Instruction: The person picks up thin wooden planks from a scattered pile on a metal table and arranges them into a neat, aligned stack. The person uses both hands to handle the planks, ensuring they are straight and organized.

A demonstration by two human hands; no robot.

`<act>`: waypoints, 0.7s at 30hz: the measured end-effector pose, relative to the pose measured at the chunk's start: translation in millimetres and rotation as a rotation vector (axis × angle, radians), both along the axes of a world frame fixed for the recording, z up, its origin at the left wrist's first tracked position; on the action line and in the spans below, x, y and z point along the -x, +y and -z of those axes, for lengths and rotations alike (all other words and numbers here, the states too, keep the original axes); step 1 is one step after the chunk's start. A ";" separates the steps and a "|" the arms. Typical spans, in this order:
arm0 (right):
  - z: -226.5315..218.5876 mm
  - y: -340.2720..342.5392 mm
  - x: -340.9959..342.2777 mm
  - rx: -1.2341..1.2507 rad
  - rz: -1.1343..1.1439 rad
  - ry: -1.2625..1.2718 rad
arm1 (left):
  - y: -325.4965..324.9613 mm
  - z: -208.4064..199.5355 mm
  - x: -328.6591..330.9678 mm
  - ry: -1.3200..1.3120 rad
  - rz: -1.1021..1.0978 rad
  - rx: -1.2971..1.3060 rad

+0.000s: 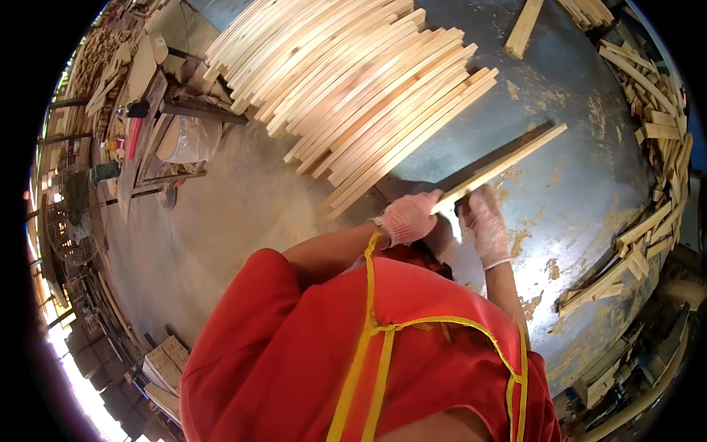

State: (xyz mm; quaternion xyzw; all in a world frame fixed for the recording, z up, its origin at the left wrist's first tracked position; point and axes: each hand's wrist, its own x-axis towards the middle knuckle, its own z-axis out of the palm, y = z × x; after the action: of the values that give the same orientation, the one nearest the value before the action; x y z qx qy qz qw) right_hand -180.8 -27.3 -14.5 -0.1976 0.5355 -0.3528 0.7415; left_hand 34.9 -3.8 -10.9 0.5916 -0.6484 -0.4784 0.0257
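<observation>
A pale wooden strip [508, 162] slants up and away to the right above the metal table, its dark shadow alongside. My left hand [409, 219], in a whitish-pink knit glove, is closed on the strip's near end. Just right of that end is my right hand [487, 225], gloved the same way, with its fingers curled. Something small and dark shows at its fingertips, too hidden to name. Whether the right hand touches the strip I cannot tell. Beyond my left hand, many similar wooden strips [361, 96] lie side by side in a broad row.
The metal table [582, 177] has worn, dusty patches. Scrap wood [663, 147] is heaped along its right side, and a single board [524, 29] lies at the far side. At the left stand a wooden frame [151, 140] and a fan [74, 214]. A hose [648, 394] curves at lower right.
</observation>
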 end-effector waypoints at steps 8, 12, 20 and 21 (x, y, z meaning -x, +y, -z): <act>-12.9 -56.5 -119.1 0.029 -0.338 0.405 | 58.8 -56.9 -98.3 -0.236 0.032 0.276; -20.0 -63.2 -136.7 0.111 -0.381 0.152 | 100.9 -16.7 -170.0 -0.283 -0.372 0.571; 16.5 -44.4 -108.8 0.035 -0.330 0.190 | 111.1 74.1 -183.0 0.842 -1.156 -0.453; 18.2 -46.5 -110.0 0.079 -0.373 0.216 | 109.1 75.8 -184.4 0.810 -1.075 -0.495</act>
State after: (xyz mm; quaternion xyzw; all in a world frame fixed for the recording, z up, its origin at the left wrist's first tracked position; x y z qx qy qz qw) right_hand -70.7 -73.9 -32.6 -0.3587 0.5516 -0.2071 0.7240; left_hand 219.2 105.2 -86.7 0.5935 -0.0792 -0.7146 0.3616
